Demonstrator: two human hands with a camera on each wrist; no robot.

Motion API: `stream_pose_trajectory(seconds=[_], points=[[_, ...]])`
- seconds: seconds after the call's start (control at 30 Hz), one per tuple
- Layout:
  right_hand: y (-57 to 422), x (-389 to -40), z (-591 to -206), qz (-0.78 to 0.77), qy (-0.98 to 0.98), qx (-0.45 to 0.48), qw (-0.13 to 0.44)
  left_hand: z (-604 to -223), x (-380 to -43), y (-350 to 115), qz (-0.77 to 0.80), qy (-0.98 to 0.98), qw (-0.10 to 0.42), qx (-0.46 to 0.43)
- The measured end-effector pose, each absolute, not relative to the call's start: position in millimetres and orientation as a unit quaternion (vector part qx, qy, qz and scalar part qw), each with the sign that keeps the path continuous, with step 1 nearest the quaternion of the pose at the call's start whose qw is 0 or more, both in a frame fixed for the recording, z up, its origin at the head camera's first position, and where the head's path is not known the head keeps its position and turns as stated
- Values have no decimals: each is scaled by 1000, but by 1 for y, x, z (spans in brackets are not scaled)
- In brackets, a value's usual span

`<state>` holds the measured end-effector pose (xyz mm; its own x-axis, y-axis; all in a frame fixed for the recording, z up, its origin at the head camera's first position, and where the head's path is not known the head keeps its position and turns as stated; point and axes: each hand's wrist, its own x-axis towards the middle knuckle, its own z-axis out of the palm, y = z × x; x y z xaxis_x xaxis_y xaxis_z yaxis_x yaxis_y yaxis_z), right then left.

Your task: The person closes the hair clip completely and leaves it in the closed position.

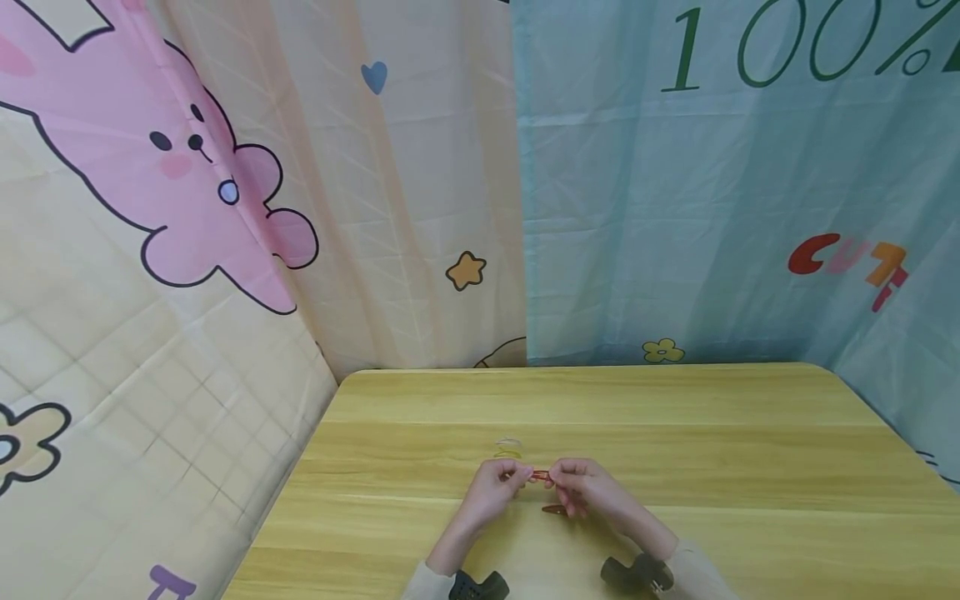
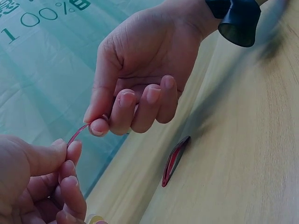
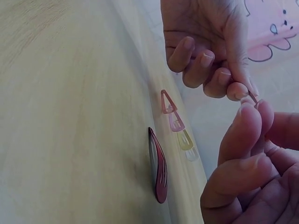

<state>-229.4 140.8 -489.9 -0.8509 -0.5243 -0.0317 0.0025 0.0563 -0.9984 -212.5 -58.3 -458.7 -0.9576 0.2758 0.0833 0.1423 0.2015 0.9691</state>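
Between both hands, above the table, a thin red snap hair clip (image 1: 540, 475) is held at its two ends. My left hand (image 1: 491, 493) pinches one end between thumb and forefinger. Thumb and forefinger of my right hand (image 1: 596, 487) pinch the other, its remaining fingers curled in the left wrist view. Most of the held clip (image 2: 78, 132) is seen edge-on there. A dark red snap hair clip (image 3: 160, 172) lies on the table below the hands. Beyond it, an orange-red clip (image 3: 168, 103), a pink clip (image 3: 177, 122), a yellow clip (image 3: 185, 139) and a whitish clip (image 3: 191, 154) form a row.
The wooden table (image 1: 420, 400) has rounded far corners. Patterned curtains (image 1: 420, 183) hang behind it and along its left side. A dark wrist strap mount (image 1: 637, 575) sits on the right forearm, and another mount (image 1: 480, 586) on the left.
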Motion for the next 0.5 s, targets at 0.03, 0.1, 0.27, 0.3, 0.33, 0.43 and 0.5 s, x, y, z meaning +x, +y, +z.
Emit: stream_pose_trajectory(seconds=[0.03, 0.1, 0.27, 0.3, 0.33, 0.43, 0.5], points=[[141, -230, -490, -661, 699, -185, 199, -455, -210, -58, 618, 772, 54, 134], [141, -230, -491, -659, 702, -183, 197, -448, -206, -58, 622, 770, 54, 132], [142, -231, -491, -653, 715, -171, 181, -444, -204, -59, 621, 771, 53, 130], [142, -231, -491, -650, 720, -167, 176, -445, -205, -59, 621, 771, 52, 131], [142, -231, -491, -648, 724, -162, 172, -445, -205, -59, 620, 772, 52, 131], [141, -230, -491, -638, 741, -140, 155, -447, -206, -60, 618, 774, 51, 130], [140, -229, -490, -632, 752, -125, 142, -457, -213, -61, 613, 778, 50, 130]])
